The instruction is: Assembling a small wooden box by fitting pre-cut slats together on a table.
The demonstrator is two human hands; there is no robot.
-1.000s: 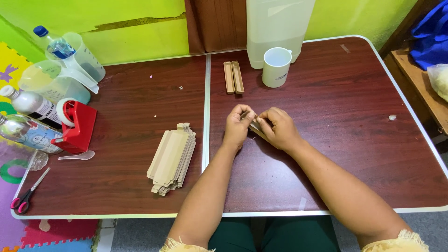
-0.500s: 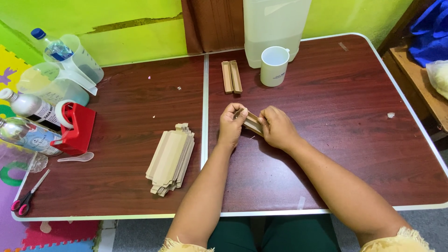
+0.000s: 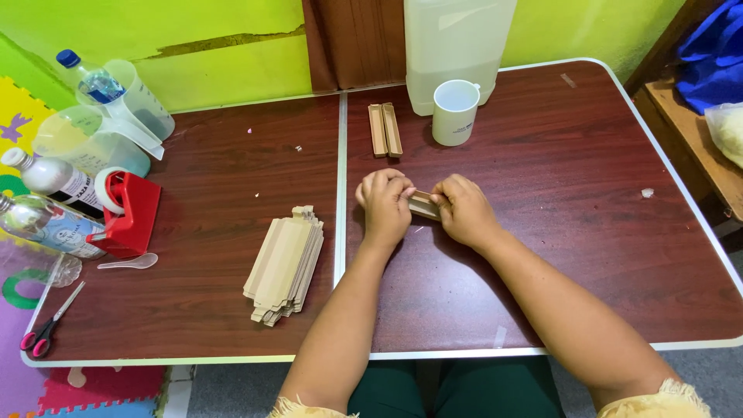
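Both of my hands grip one small tan cardboard piece just above the dark red table. My left hand pinches its left end and my right hand its right end; most of the piece is hidden by my fingers. A stack of flat tan cardboard blanks lies to the left of my left forearm. Two folded narrow cardboard trays lie side by side farther back, next to a white mug.
A large translucent jug stands behind the mug. At the left edge are a red tape dispenser, plastic bottles, a measuring jug, a plastic spoon and scissors. A wooden shelf stands at the right.
Both hands have turned the cardboard piece between them and it now lies more level; they stay at the same spot on the table.
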